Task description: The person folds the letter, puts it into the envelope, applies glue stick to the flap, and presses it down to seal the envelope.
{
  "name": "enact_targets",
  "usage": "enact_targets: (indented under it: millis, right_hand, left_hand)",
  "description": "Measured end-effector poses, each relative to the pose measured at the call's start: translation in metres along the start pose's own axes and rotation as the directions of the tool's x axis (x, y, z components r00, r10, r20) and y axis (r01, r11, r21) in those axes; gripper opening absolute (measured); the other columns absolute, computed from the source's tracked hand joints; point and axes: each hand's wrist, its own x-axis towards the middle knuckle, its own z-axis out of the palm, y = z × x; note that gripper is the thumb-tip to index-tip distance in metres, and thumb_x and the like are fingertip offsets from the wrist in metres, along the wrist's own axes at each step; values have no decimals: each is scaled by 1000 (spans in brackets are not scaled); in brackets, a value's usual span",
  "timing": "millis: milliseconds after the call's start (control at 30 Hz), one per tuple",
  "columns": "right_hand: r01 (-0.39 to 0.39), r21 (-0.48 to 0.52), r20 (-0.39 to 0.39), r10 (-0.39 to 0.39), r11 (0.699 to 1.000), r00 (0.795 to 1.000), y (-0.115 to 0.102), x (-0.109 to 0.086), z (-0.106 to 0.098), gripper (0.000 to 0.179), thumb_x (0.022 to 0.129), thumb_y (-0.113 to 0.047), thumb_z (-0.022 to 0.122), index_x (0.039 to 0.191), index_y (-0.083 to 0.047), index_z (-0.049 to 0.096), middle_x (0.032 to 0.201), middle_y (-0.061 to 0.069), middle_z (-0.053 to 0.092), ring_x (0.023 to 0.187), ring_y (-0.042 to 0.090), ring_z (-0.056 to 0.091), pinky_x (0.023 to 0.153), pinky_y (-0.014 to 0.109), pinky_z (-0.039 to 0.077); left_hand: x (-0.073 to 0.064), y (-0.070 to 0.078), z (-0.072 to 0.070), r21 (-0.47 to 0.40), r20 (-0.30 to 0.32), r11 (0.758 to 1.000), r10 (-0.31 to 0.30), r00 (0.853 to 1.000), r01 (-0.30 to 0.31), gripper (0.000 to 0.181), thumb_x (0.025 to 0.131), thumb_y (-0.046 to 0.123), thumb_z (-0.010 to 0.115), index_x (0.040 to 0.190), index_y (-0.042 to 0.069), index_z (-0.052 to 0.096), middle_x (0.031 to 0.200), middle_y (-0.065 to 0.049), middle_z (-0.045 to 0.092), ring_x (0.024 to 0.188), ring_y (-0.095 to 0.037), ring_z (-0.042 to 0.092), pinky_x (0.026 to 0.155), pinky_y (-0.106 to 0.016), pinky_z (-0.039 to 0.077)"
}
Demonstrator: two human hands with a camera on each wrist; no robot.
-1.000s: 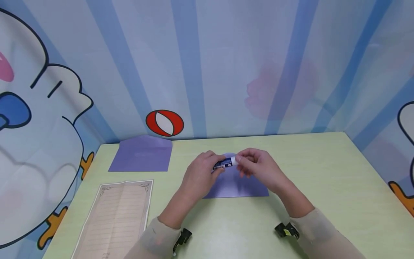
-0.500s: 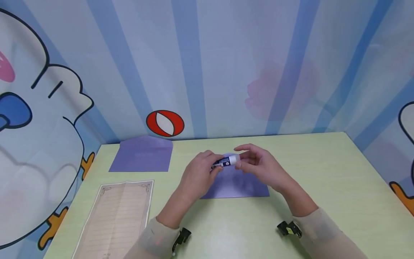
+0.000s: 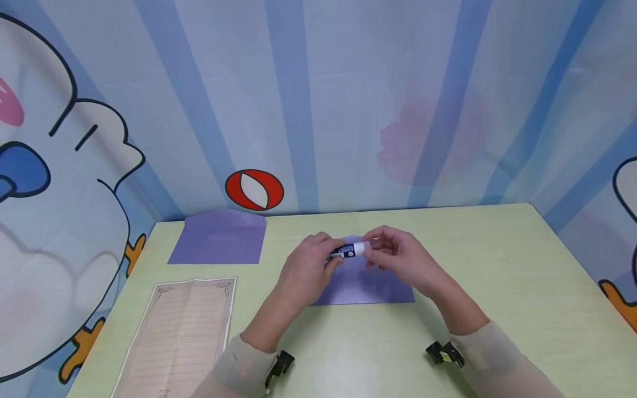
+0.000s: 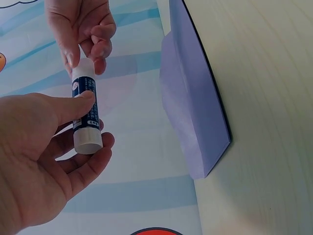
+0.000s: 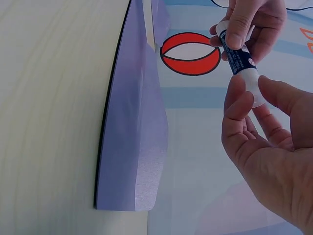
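Note:
A glue stick (image 3: 343,251) with a dark blue label and white ends is held level above a purple envelope (image 3: 365,284). My left hand (image 3: 306,271) grips its body between thumb and fingers, the thumb lying across the label in the left wrist view. At the other end, my right hand (image 3: 403,260) pinches the whitish, partly see-through cap (image 5: 252,90) between thumb and fingertips. The cap is on the stick. Beneath the hands the envelope lies flat on the table, its flap (image 5: 151,161) unfolded toward the back; the hands hide part of it in the head view.
Another purple envelope (image 3: 219,240) lies at the back left of the pale table (image 3: 497,276). In front of it is a lined, creased sheet of letter paper (image 3: 181,331) with a decorated border. A patterned backdrop (image 3: 343,110) stands behind the table edge.
My right fingers lifted partly off the cap half a second ago and now pinch it again. The left hand keeps its grip on the glue stick, nearly in place.

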Motion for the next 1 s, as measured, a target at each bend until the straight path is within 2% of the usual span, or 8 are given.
enact_targets:
  millis: [133, 267, 400, 533, 633, 700, 800, 1000]
  right_hand:
    - [18, 20, 16, -18, 1000, 1000, 0, 0, -2, 38, 102, -13, 72, 138, -9, 61, 115, 15, 72, 103, 44, 72, 86, 48, 60]
    - [-45, 9, 1, 45, 999, 999, 0, 0, -1, 47, 104, -32, 71, 143, -10, 58, 118, 19, 72, 97, 38, 73, 85, 50, 60]
    - [-103, 9, 0, 103, 995, 995, 1, 1, 2, 51, 105, -45, 66, 133, -2, 63, 111, 24, 72, 86, 34, 71, 74, 39, 58]
    - [-65, -3, 1, 65, 998, 998, 1, 1, 2, 38, 106, -37, 67, 125, -3, 66, 103, 24, 72, 86, 41, 69, 69, 38, 57]
    - [-10, -14, -4, 10, 1000, 1000, 2, 1, 0, 28, 105, -24, 71, 127, -8, 66, 104, 19, 72, 94, 48, 68, 72, 41, 58]
    - [20, -10, -8, -20, 1000, 1000, 1, 0, -3, 28, 103, -18, 72, 129, -8, 66, 105, 17, 72, 99, 49, 68, 74, 41, 59]
    - [43, 3, -17, -43, 999, 999, 0, 0, -7, 30, 101, -12, 72, 131, -7, 65, 108, 18, 71, 102, 48, 69, 77, 38, 59]
    - [31, -41, -33, -32, 999, 999, -2, -2, -14, 33, 101, -16, 74, 131, -6, 63, 109, 18, 71, 102, 46, 70, 80, 37, 60]
  left_hand:
    - [0, 0, -1, -5, 1, 1000, -7, 1000, 7, 36, 96, 15, 81, 131, 11, 75, 109, -3, 70, 96, -19, 64, 82, -34, 58]
    - [-1, 0, -1, -3, -8, 1000, 2, 1000, -2, 35, 96, 15, 81, 130, 10, 75, 109, -3, 70, 96, -20, 64, 82, -34, 59]
    - [-1, 1, -1, 4, -6, 1000, 11, 1000, -11, 34, 96, 15, 82, 129, 11, 75, 108, -3, 70, 95, -20, 64, 81, -33, 58]
    - [-1, 1, 0, 15, 1, 1000, 5, 1000, -5, 35, 97, 16, 81, 130, 11, 75, 109, -3, 70, 95, -19, 63, 81, -33, 58]
    - [-2, 1, -1, 8, 6, 1000, -11, 1000, 11, 35, 97, 16, 81, 130, 10, 75, 110, -4, 70, 95, -19, 63, 81, -33, 58]
    - [-1, 0, -1, -3, 9, 1000, -28, 1000, 28, 34, 97, 15, 81, 130, 10, 74, 110, -4, 69, 96, -19, 63, 83, -34, 59]
    - [-1, -2, -1, -38, 7, 998, -57, 998, 57, 33, 97, 15, 81, 129, 10, 74, 111, -4, 69, 97, -19, 63, 85, -35, 59]
    - [-1, -6, -2, -172, -37, 977, -137, 990, 129, 31, 99, 14, 78, 129, 11, 73, 115, -3, 69, 98, -16, 64, 86, -34, 58]
